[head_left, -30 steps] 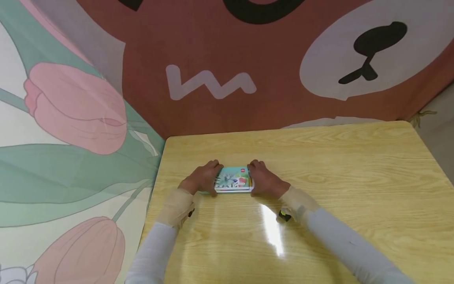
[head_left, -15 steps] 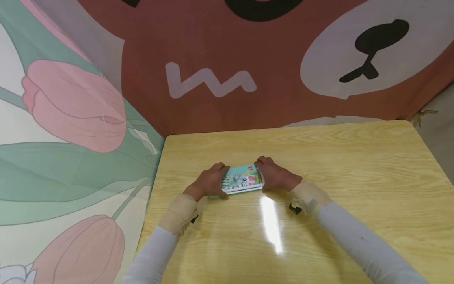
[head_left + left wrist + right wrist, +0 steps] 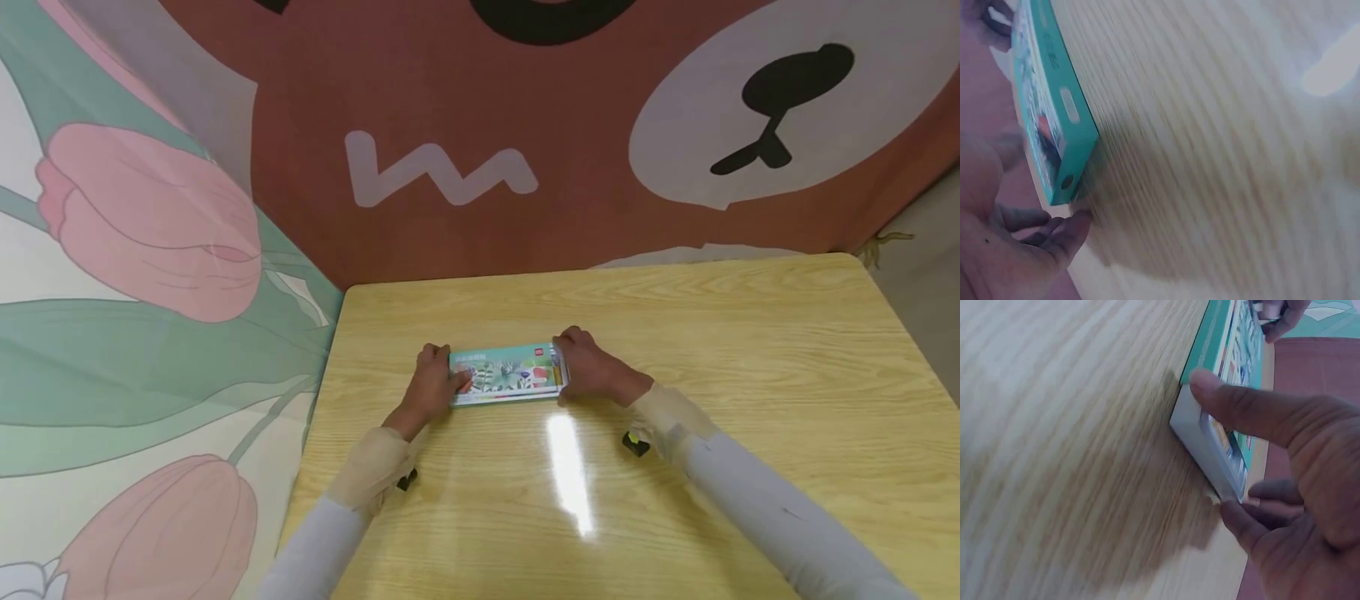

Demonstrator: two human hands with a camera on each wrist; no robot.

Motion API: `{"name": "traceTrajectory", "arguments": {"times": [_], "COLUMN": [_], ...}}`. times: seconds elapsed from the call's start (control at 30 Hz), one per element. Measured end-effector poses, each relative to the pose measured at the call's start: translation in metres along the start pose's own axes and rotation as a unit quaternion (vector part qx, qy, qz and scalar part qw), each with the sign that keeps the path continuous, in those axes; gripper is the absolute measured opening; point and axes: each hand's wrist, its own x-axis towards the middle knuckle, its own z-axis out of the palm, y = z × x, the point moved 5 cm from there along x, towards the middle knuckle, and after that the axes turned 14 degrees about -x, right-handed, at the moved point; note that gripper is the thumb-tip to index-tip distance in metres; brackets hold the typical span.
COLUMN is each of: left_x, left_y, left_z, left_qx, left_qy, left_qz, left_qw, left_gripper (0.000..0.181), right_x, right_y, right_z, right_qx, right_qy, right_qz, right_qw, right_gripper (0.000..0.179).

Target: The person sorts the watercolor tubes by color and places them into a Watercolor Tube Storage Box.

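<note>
A flat teal box (image 3: 504, 375) with a flower picture lies on the wooden table, a long side towards me. At its right end a white inner tray (image 3: 1202, 434) sticks out of the teal sleeve. My right hand (image 3: 595, 367) grips that end, thumb on the near long side and fingertips at the far corner. My left hand (image 3: 429, 390) is at the other end, its thumb over the printed top. In the left wrist view the left fingers (image 3: 1063, 240) lie just beyond the teal end face, which has a round hole.
The wooden table (image 3: 712, 358) reaches well to the right and towards me, with a bright glare streak in front of the box. A brown printed cloth (image 3: 450, 242) hangs behind its far edge. A flower-printed cloth (image 3: 157, 225) hangs along the left.
My left hand has slid off the middle of the box out to its left end, uncovering more of the picture. The box and my right hand have moved a little right.
</note>
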Motion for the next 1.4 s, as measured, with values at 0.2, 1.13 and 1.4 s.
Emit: {"name": "traceTrajectory", "arguments": {"times": [0.2, 1.13, 1.4], "left_x": [-0.001, 0.002, 0.003], "left_y": [0.006, 0.019, 0.020], "left_z": [0.002, 0.003, 0.003], "left_qx": [-0.045, -0.033, -0.034], "left_qy": [0.039, 0.119, 0.128], "left_qz": [-0.031, -0.066, -0.065], "left_qw": [0.9977, 0.9901, 0.9890], "left_gripper": [0.062, 0.041, 0.040], "right_x": [-0.001, 0.010, 0.009], "right_y": [0.000, -0.019, -0.022], "right_z": [0.003, 0.007, 0.006], "right_qx": [0.030, 0.024, 0.017], "right_qy": [0.008, 0.037, 0.033], "right_qz": [0.057, 0.152, 0.158], "right_qw": [0.9979, 0.9875, 0.9867], "right_gripper": [0.091, 0.048, 0.046]}}
